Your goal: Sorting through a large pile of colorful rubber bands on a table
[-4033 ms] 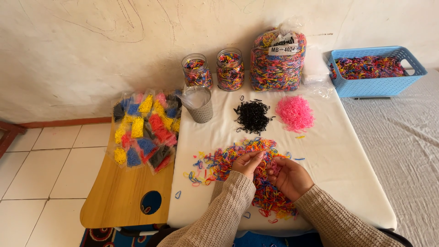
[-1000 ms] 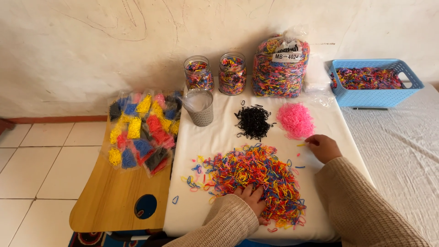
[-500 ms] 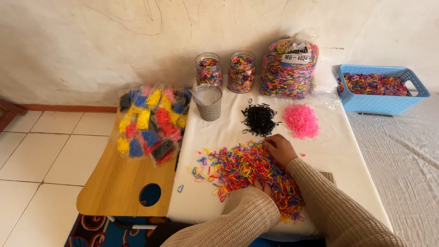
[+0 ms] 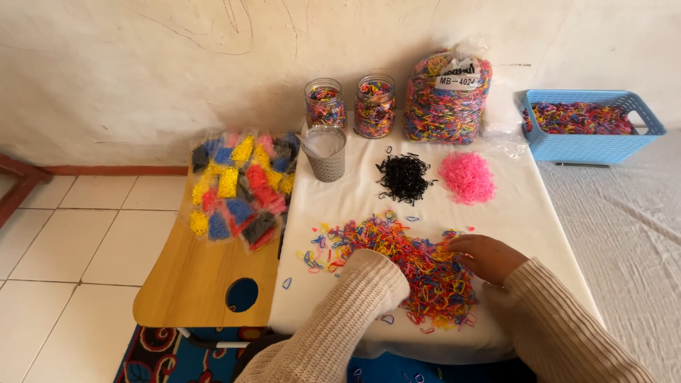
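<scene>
Mixed-colour pile of small elastic bands [image 4: 397, 266] lies on the white-covered desk [image 4: 525, 220], near its front edge. Right hand [image 4: 489, 257] rests palm down at the pile's right edge, fingers curled in loosely, fingertips touching the bands; whether any band is pinched under them cannot be told. Left hand: hidden. Only the cream knit left sleeve [image 4: 355, 312] shows, laid over the near-left part of the pile, with the hand itself tucked beneath the cuff, so its spread or grasp cannot be told. Stray bands lie scattered left of the pile. Behind the pile, well apart from both hands: a black band heap [image 4: 403, 177] and a pink band heap [image 4: 466, 176], side by side. Further back, against the wall: two glass jars [image 4: 349, 106] of mixed bands, a large clear bag [image 4: 447, 99] of the same, and a grey cup [image 4: 325, 153]. Blue basket [image 4: 596, 145] of bands stands off to the right. Small colour-sorted packets [image 4: 237, 188] sit on the wooden board at left. Lower arms are cut off by the frame edge.
</scene>
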